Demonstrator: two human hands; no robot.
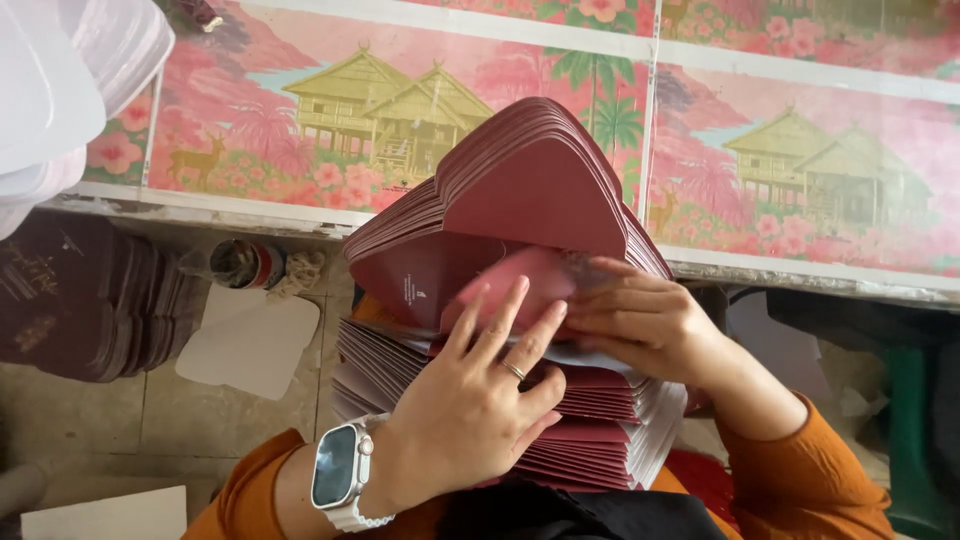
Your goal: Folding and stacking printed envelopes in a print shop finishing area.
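Note:
A thick stack of dark red envelope blanks (520, 180) with curved flaps rests on my lap, its upper flaps fanned upward. My left hand (470, 400), wearing a ring and a white smartwatch (340, 470), lies flat on the stack with its fingers spread over a pink inner flap (530, 275). My right hand (640, 320) reaches in from the right, its fingertips pinching the edge of that flap. Orange sleeves cover both my arms.
Large pink printed sheets (330, 110) showing houses, palms and flowers lie ahead on the floor. A pile of dark maroon blanks (80, 300) sits at left, a white die-cut card (250, 345) beside it, a small tin (245, 262), and white cut sheets (60, 90) at top left.

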